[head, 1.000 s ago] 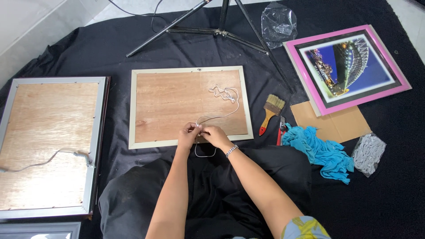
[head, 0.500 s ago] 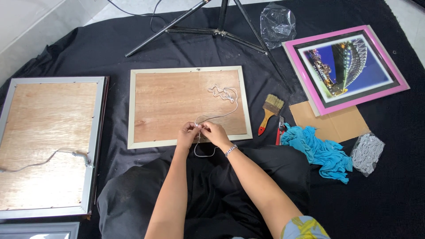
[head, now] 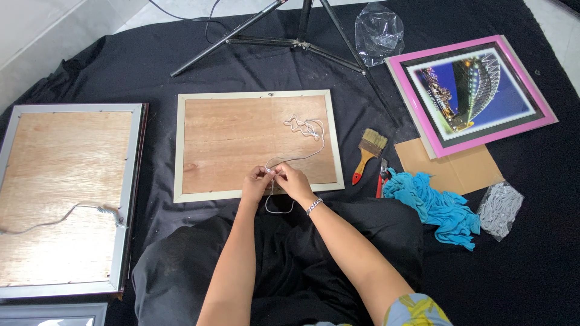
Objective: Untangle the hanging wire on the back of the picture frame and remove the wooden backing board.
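A cream-framed picture lies face down on the black cloth, its wooden back showing. A white cord runs in loops across that back and down over its near edge. My left hand and my right hand meet at the near edge of the frame, fingers pinched together on the cord. A loop of the cord hangs below the hands over my lap. A bracelet sits on my right wrist.
A larger silver-framed picture lies face down at left with its own cord. To the right lie a paintbrush, red-handled pliers, a blue rag, cardboard, a bag of white cord and a pink-framed photo. Tripod legs and a plastic bag sit behind.
My hands stay at the near edge of the frame, with only small finger movements on the cord. Nothing else has moved.
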